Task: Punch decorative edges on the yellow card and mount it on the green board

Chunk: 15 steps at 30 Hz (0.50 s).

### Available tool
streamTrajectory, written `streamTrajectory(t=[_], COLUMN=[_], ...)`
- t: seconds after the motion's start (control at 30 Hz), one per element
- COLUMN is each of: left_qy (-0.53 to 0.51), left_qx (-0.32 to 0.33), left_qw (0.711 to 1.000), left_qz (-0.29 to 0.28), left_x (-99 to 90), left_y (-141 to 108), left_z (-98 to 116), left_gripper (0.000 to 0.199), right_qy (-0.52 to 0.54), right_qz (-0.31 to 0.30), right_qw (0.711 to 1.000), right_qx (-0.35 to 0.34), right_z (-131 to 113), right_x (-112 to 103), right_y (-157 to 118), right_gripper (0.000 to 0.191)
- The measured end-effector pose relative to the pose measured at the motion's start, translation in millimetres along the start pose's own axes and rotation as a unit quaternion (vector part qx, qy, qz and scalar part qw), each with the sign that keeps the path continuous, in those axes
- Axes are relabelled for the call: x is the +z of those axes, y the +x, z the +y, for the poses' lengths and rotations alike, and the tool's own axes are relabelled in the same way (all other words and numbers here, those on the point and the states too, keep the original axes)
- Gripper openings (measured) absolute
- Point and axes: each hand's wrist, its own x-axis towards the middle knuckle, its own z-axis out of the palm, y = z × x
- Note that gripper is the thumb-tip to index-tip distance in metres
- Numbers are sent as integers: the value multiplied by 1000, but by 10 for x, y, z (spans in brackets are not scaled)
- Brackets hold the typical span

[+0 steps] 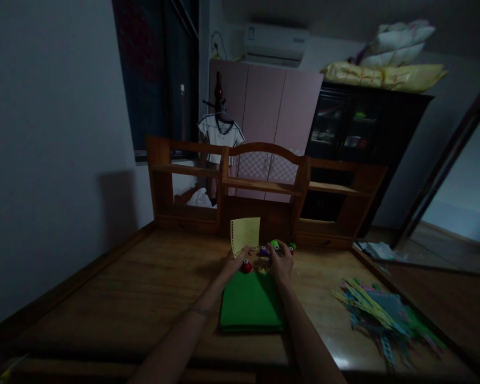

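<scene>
My left hand [239, 259] pinches the lower edge of a yellow sheet of paper [246, 234], which stands up with rows of small cut-outs along its left side and bottom. My right hand [282, 262] has thumb and fingers closed around a small green paper punch [274, 244]. Close by are a purple punch [263, 250], a red punch [246, 266] near my left wrist, and another red punch [292, 248] beyond my right fingers. Small yellow paper scraps [262, 266] lie between my hands. Below them rests a green folded pad or box-like slab [252, 301].
A heap of cut paper strips [384, 312] in several colours covers the right side of the wooden table [156, 288]. A low wooden shelf unit [264, 185] rises along the far edge. A wall [64, 160] borders the left side.
</scene>
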Motion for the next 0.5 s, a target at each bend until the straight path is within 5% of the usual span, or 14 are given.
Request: streamTrajectory(t=[0.17,0.37,0.5], left_qy=[8,98,97], left_qx=[16,48,49], left_qw=[999,992,992], left_qz=[-41,67,66], left_x=[-57,-80,-108], left_y=[21,20,83], left_z=[-59,-18,-4], left_gripper=[40,22,20], right_qy=[34,59,127], right_qz=[14,49,36], right_qw=[999,996,989], right_qx=[14,39,65], right_z=[-58,-47,-36], right_x=[-12,42,70], right_y=[-1,-12,-12], right_gripper=[44,44,44])
